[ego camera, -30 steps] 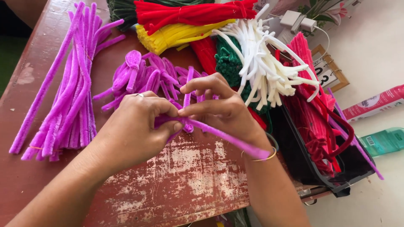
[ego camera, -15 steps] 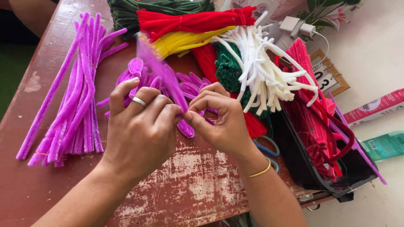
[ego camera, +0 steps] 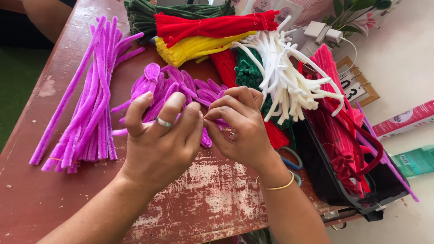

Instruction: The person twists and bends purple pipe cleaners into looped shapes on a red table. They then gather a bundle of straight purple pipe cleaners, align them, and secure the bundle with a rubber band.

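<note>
Purple pipe cleaner (ego camera: 207, 135) now bent short between both hands over the table (ego camera: 217, 199); long tail seen earlier is gone. Left hand (ego camera: 158, 144) and right hand (ego camera: 244, 131) fingers pinch it, shaping continues.

Worn red-brown wooden table (ego camera: 190, 199), paint flaked to pale patches near the front edge. On it: loose bundle of straight purple pipe cleaners (ego camera: 86, 108) at left; heap of bent purple pieces (ego camera: 176, 88) mid-table; green (ego camera: 149, 13), red (ego camera: 212, 25), yellow (ego camera: 199, 47) and white (ego camera: 289, 77) bundles at the far side; black tray (ego camera: 343, 190) of red stems overhanging the right edge.
</note>
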